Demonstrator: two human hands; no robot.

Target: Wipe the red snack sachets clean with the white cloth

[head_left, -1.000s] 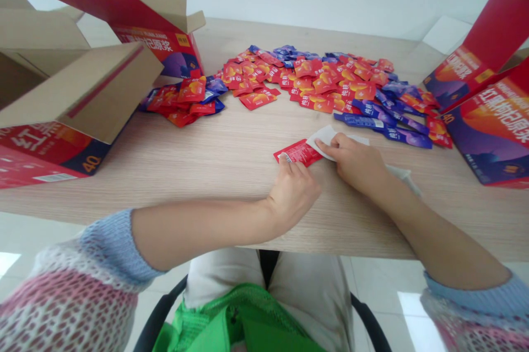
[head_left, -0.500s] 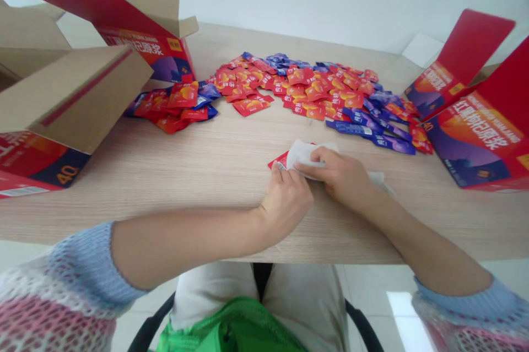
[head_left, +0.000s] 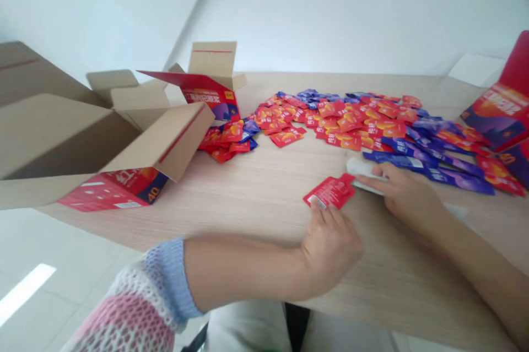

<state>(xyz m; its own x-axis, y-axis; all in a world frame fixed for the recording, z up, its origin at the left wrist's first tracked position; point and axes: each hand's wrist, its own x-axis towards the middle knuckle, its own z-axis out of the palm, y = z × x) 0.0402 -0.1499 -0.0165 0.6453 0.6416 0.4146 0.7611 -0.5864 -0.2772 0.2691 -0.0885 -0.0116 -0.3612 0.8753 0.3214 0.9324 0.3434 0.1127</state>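
Note:
A red sachet [head_left: 331,192] lies flat on the wooden table [head_left: 256,198]. My left hand [head_left: 330,244] pinches its near edge, fingers closed on it. My right hand [head_left: 407,198] rests just right of the sachet, fingers pressed on a white cloth [head_left: 363,169] that touches the sachet's far right corner. A wide spread of red and purple sachets [head_left: 355,118] covers the table behind both hands.
Open cardboard boxes with red printed sides stand at the left [head_left: 103,148] and back left [head_left: 209,90]. More red boxes [head_left: 502,109] stand at the right edge. A small heap of sachets [head_left: 229,140] lies by the left boxes.
The view has swung left and up. My right hand has slid the white cloth off the red sachet toward the right; my left hand still holds the sachet's edge.

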